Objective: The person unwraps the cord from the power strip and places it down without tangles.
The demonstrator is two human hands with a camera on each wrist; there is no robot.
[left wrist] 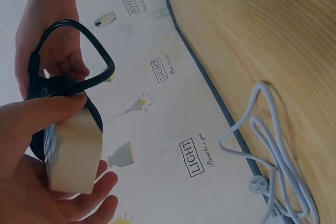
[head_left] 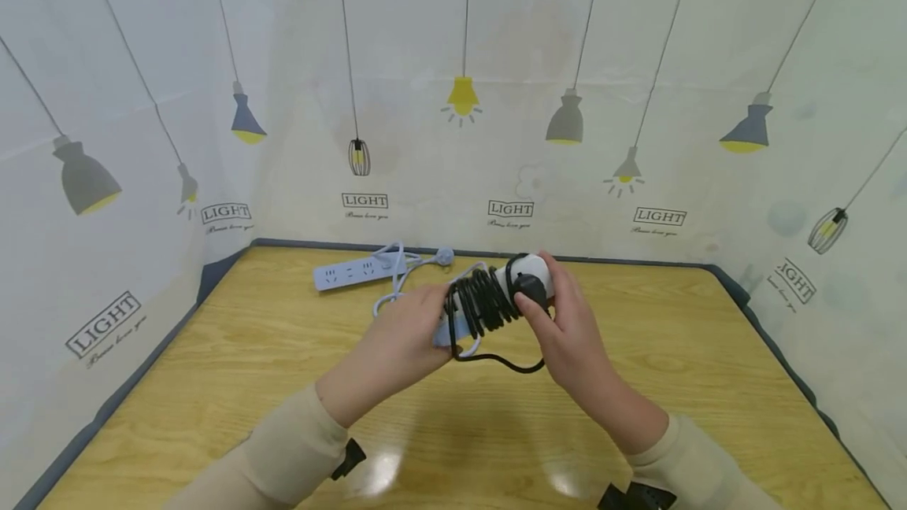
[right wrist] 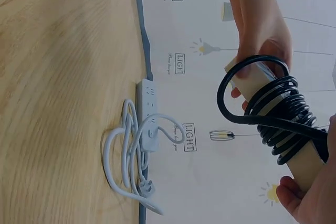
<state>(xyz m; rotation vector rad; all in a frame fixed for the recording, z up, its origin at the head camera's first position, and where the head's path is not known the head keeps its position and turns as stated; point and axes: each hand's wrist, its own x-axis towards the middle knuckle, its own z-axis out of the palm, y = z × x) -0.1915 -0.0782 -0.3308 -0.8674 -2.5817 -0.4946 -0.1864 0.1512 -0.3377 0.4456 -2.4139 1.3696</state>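
Observation:
Above the middle of the table both hands hold a white power strip (head_left: pixel 496 290) with its black cord (head_left: pixel 482 304) wound around it in several coils. My left hand (head_left: pixel 414 329) grips the strip's left end (left wrist: pixel 73 150). My right hand (head_left: pixel 560 321) curls around the right end, thumb on the black plug (head_left: pixel 530 286). One loose loop of black cord (head_left: pixel 499 359) hangs below the strip. In the right wrist view the coils (right wrist: pixel 283 114) sit mid-strip, between the left hand (right wrist: pixel 257 19) and the right hand (right wrist: pixel 315 198).
A second pale power strip (head_left: pixel 360 270) lies near the table's far edge, its light cable (head_left: pixel 397 282) looped loosely beside it (right wrist: pixel 131 150). The wooden table (head_left: pixel 212 384) has a dark border, and a lamp-printed cloth wall (head_left: pixel 510 140) encloses it on three sides.

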